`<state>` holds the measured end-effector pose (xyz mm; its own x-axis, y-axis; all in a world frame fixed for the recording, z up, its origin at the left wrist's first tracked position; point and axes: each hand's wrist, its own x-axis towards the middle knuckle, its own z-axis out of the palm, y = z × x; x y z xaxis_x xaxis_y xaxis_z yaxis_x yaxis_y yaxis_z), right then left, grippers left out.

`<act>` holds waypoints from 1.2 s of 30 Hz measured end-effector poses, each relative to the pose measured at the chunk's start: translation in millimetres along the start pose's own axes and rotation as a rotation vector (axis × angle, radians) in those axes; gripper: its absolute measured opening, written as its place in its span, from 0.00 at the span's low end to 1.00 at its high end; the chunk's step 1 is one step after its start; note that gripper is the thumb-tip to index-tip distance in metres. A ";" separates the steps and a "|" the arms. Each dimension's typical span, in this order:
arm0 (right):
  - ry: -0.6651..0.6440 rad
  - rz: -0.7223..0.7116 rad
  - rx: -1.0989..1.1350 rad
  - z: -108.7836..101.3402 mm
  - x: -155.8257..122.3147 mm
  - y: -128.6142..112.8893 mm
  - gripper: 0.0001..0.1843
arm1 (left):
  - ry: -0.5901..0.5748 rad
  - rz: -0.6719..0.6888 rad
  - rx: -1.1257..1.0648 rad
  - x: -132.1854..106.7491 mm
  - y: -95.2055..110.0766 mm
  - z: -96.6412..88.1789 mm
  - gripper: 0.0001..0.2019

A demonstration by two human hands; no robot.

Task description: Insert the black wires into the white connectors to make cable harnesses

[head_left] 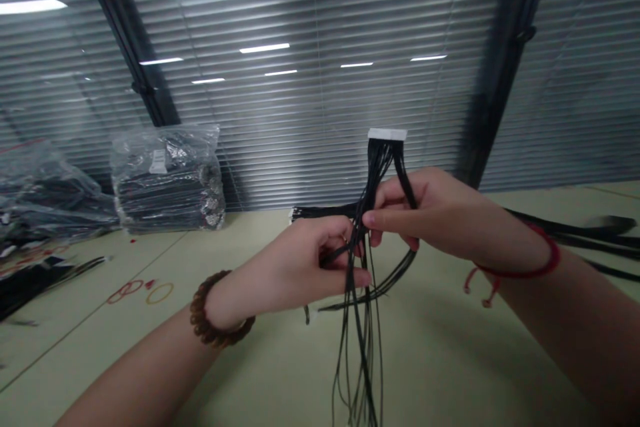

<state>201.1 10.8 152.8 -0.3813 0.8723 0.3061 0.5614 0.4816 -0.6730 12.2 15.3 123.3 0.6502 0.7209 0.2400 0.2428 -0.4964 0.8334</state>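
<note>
The left hand (295,267) is closed narrowly on a few strands of a bunch of thin black wires (361,267), its thumb and fingers pinched together. The right hand (410,213) is also narrow, curled around other strands of the same bunch just below a white plug (387,134). The hands nearly touch, and the plug stands upright above them, held up in the air by the wires. The loose wire ends hang down past the hands toward the pale green table (280,360), and 1 strand loops out beneath the right hand. A wooden bead bracelet (213,310) circles the left wrist and a red cord bracelet (520,267) circles the right.

Behind the hands, a black wire bunch (320,212) lies on the table, partly hidden by them. More black wires (570,230) stretch toward the right edge of the view. Rubber bands (140,291) lie well apart from the left hand, and black wires (30,290) lie beyond them at the left edge. Farther back stand 2 clear plastic bags packed with black wires, 1 upright (167,180) and 1 slumped (45,193). Nothing stands between the hands and the plug. The far table edge meets window blinds (310,113), crossed by 2 dark posts (127,33)
</note>
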 end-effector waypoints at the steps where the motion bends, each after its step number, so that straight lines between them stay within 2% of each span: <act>1: 0.020 0.000 -0.034 0.4 -0.6 -0.6 0.13 | -0.013 -0.002 -0.001 -0.1 0.9 0.1 0.12; 5: 0.044 -0.007 -0.084 0.0 -1.8 0.6 0.13 | -0.045 0.029 -0.014 2.3 1.1 -0.6 0.11; 7: 0.046 0.002 -0.068 -0.9 -1.6 0.9 0.14 | -0.010 0.020 -0.056 5.1 -2.5 -2.8 0.16; 9: 0.053 0.011 -0.043 -1.5 -1.1 -0.1 0.14 | 0.029 -0.055 -0.202 8.5 -8.1 -6.5 0.22; 12: 0.068 0.016 -0.020 -2.1 -0.7 -3.3 0.14 | -0.047 -0.226 -0.597 13.2 -15.4 -12.2 0.28; 14: 0.089 0.017 -0.013 -2.8 -0.8 -4.9 0.14 | -0.084 -0.284 -0.757 14.4 -16.2 -13.9 0.27; 15: 0.100 0.018 -0.009 -3.3 -0.9 -5.2 0.14 | -0.068 -0.286 -0.773 14.3 -15.2 -13.7 0.24; 19: 0.099 0.023 0.007 -4.3 0.7 -1.3 0.14 | 0.082 -0.217 -0.608 11.3 -8.3 -8.3 0.11; 22: 0.069 0.016 0.019 -2.8 4.6 4.3 0.13 | 0.171 -0.166 -0.443 10.0 -6.0 -5.0 0.09; 29: -0.020 -0.009 0.062 0.0 9.2 6.2 0.13 | 0.167 -0.160 -0.318 11.1 -8.0 -7.9 0.10; 36: 0.047 0.011 0.149 0.4 7.8 6.5 0.13 | 0.211 -0.147 -0.288 12.4 -9.4 -6.6 0.08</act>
<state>201.5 20.7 150.5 -0.3388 0.8820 0.3275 0.4486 0.4574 -0.7678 13.2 32.1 121.7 0.4534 0.8729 0.1802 0.0908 -0.2464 0.9649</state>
